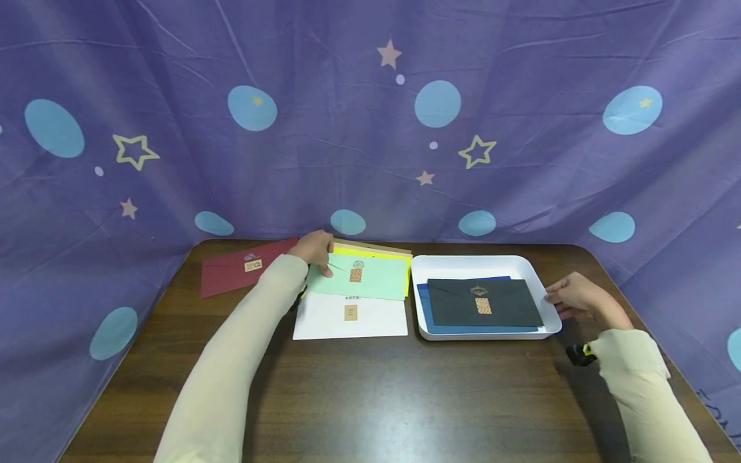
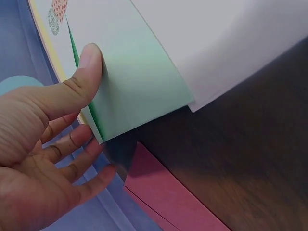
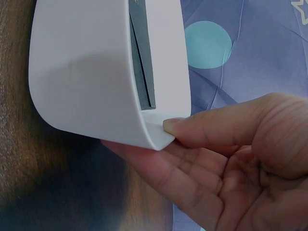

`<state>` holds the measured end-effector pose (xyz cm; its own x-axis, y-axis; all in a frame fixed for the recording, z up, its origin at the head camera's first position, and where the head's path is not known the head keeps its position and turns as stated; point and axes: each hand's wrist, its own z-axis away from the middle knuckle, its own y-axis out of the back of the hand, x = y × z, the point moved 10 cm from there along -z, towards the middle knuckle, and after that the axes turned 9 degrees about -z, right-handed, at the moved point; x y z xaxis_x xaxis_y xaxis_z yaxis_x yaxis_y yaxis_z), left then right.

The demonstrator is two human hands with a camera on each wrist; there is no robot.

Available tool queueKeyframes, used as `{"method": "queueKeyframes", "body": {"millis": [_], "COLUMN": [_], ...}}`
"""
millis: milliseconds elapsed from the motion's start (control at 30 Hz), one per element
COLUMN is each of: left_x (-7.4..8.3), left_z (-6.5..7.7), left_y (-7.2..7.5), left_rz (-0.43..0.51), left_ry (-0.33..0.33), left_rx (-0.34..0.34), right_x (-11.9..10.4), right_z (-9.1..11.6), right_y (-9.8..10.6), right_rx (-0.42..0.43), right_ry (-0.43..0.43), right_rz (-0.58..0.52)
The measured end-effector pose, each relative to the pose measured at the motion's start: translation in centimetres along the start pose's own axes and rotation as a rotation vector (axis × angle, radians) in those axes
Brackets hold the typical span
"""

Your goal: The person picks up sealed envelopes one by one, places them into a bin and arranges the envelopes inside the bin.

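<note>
My left hand (image 1: 314,249) pinches the left end of a mint green envelope (image 1: 379,278). In the left wrist view the thumb (image 2: 89,62) lies over its face, with the other fingers at and behind the edge. A white envelope (image 1: 321,323) shows below the green one, while yellow (image 1: 408,276) and brown (image 1: 382,246) ones stick out behind it. On the right, my right hand (image 1: 585,299) grips the end of a white tray (image 1: 463,265), thumb inside the rim and fingers underneath. Inside the tray a dark envelope (image 1: 451,307) lies on blue ones (image 1: 425,312).
A dark red envelope (image 1: 226,273) lies at the back left, its right corner close to my left hand. Behind the wooden table (image 1: 370,399) hangs a purple cloth (image 1: 324,154) with stars and blue spots. Black wrist gear (image 1: 581,355) shows at my right cuff.
</note>
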<state>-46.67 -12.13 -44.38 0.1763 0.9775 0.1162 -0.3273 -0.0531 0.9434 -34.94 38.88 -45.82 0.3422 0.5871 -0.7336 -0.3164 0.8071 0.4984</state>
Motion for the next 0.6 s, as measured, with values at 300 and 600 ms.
{"method": "queueKeyframes", "body": {"millis": [300, 600], "left_x": [-0.46, -0.67], "left_z": [0.25, 1.11], "left_y": [-0.32, 0.13], "left_rz": [0.022, 0.095], "left_ry": [-0.005, -0.021], "left_rx": [-0.04, -0.086], "right_x": [0.27, 0.09], "right_z": [-0.17, -0.01], "right_y": [0.15, 0.12], "right_rx": [0.014, 0.01], "right_ry": [-0.029, -0.013], "right_rz": [-0.003, 0.005]}}
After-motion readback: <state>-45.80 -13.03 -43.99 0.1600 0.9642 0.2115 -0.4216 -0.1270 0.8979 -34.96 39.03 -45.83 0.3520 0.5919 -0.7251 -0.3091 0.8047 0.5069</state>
